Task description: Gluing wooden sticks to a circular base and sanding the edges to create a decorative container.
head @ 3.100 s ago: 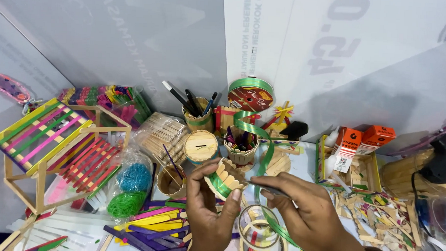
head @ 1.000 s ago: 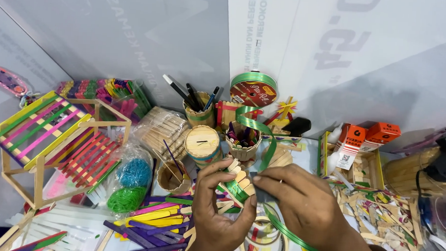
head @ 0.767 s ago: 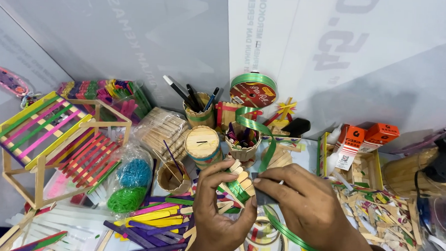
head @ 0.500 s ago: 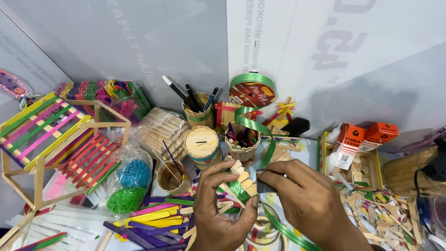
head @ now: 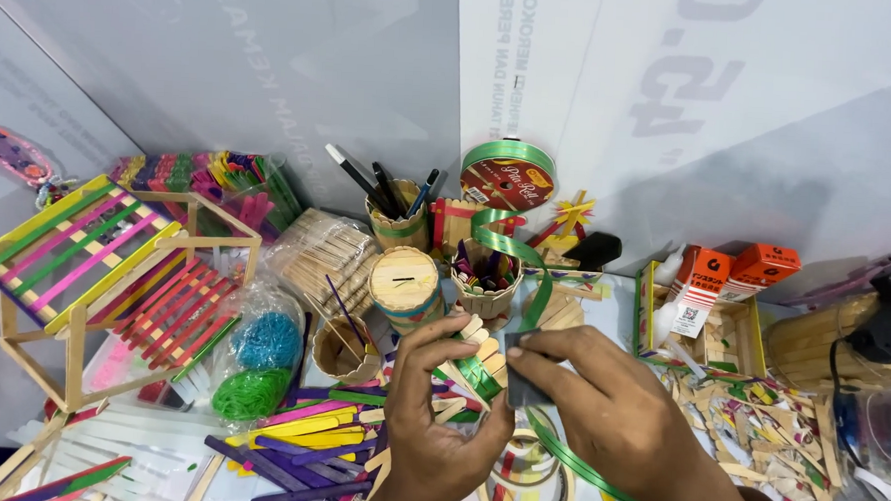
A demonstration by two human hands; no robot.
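Item: 1 stick piece [head: 480, 367], wrapped w/ green ribbon [head: 525, 274], just below the round stick box [head: 407, 289]. Left hand [head: 438, 421] fingers pinch it from the left, thumb underneath; right hand [head: 599, 408] fingers pressed on a dark flat bit at its right end. Long axis runs upper-left to lower-right. Ribbon spool [head: 509, 173]: 1, behind the box. Hands: 2.

Glossy green ribbon [head: 511, 245] — satiny, matt bare-wood stick piece [head: 476, 357], painted wooden sticks [head: 297, 444] — smooth, clear crinkly plastic bag [head: 261, 358]
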